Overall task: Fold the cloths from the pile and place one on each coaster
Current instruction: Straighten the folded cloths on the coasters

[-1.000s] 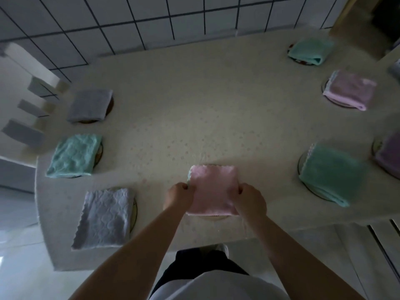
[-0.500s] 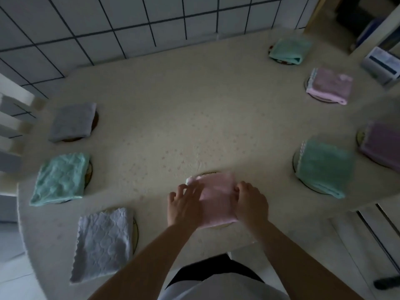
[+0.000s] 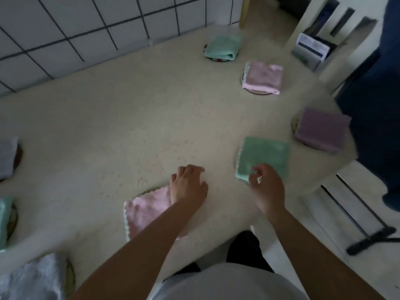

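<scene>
Cloth down, hands free

Terry cloth like our pink cloth (image 3: 145, 211) is, we judge, light, soft and floppy; we would pinch it at two corners or along a folded edge. It lies folded on the table (image 3: 121, 131), just under and behind our left hand (image 3: 188, 187), which hovers loosely spread, gripping nothing. Our right hand (image 3: 267, 187), half curled and empty, hangs over the near corner of the green cloth (image 3: 265, 155).

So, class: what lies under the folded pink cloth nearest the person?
A curved coaster edge peeks out beyond the pink cloth; the rest is covered by the cloth and the left forearm.
</scene>
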